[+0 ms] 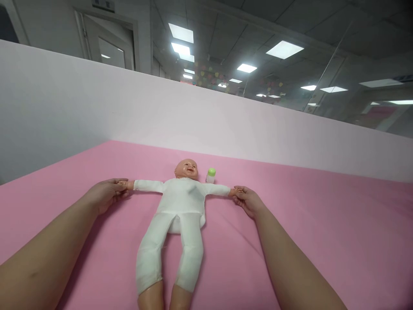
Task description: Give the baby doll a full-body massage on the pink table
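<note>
Here we are, a broad pink surface (322, 206) spread out, a plain white wall (206, 116) rising along its far side, and beyond that a dim ceiling with bright square light panels (284, 49) and a door (111, 47) over on the left. And right there on the pink, flat on its back, lies the baby doll (183, 196): bald, glossy head, open smile, white cloth body, bare lower legs, arms stretched wide! The left hand (108, 196) is closed around one little doll hand, the right hand (249, 201) pinches the other, the two well apart. Just beside the head stands a small whitish bottle (210, 175) with a lime-green cap; any lettering there is too small to read.
</note>
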The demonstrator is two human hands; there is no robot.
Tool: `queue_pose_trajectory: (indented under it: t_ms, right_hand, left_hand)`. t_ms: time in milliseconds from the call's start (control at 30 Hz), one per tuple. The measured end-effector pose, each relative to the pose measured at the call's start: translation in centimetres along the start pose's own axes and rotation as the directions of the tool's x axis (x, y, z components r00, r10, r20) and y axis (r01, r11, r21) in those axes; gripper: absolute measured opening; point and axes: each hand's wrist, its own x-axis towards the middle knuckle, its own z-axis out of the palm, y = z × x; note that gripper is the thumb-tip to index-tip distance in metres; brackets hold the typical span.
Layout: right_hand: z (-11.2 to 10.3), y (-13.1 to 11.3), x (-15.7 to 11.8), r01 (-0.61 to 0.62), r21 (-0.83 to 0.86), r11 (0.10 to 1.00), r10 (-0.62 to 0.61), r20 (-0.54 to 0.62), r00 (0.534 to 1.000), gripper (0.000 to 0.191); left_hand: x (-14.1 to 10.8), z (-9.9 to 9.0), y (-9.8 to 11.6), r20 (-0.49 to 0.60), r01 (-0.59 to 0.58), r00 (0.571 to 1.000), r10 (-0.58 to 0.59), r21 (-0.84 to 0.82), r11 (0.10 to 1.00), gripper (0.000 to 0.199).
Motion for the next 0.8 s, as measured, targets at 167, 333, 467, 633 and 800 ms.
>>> queue_pose_trajectory:
  t_ms: [167,333,467,633,800]
  right_hand:
    - [0.2,-0.1,-0.2,0.012,-0.029,0.999,-0.011,0.026,1.000,0.038]
    - [0.5,-0.1,-0.1,0.018,-0.077,0.997,-0.017,0.020,1.000,0.040]
    - [0.8,-0.1,0.0,0.027,-0.104,0.994,-0.028,-0.016,0.999,0.043]
    - [1.0,0.0,0.3,0.023,-0.106,0.994,-0.031,-0.074,0.997,0.039]
    - [1.0,0.1,0.6,0.000,-0.083,0.997,-0.010,-0.116,0.993,0.024]
  left_hand:
    - [-0.2,0.6,0.0,-0.005,-0.017,1.000,0.018,0.049,0.999,0.055]
    - [-0.1,1.2,-0.2,-0.099,-0.013,0.995,0.017,0.046,0.999,0.047]
    - [-0.1,1.4,-0.2,-0.144,-0.005,0.989,0.014,0.057,0.998,0.046]
    - [0.0,1.6,-0.2,-0.156,-0.007,0.988,0.012,0.029,1.000,0.042]
    - [0.1,1.6,-0.2,-0.144,0.007,0.990,-0.009,-0.011,1.000,0.047]
